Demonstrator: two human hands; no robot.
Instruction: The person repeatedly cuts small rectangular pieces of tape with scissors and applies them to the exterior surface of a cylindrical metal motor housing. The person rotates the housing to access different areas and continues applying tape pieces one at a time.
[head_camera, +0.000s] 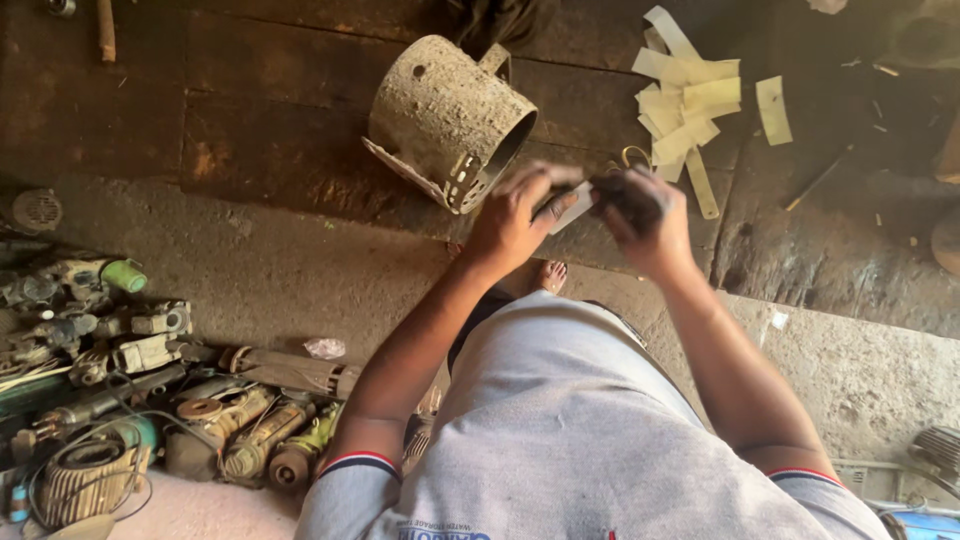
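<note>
Person seen from above, wearing a light grey short-sleeved shirt (580, 430) of soft, faintly creased cloth that fills the lower middle of the view. Each sleeve ends above the elbow in a ribbed cuff with dark blue, white and red stripes: left sleeve cuff (360, 465), right sleeve cuff (805, 475). Blue printed lettering (440, 533) runs along the bottom edge of the shirt, cut off by the frame, with a small red mark beside it. Both forearms are bare, without watch or bracelet. Left hand (515, 220) and right hand (645, 225) are ungloved; rings cannot be told, the fingers being blurred. One bare foot (550, 275) shows beyond the shirt.
</note>
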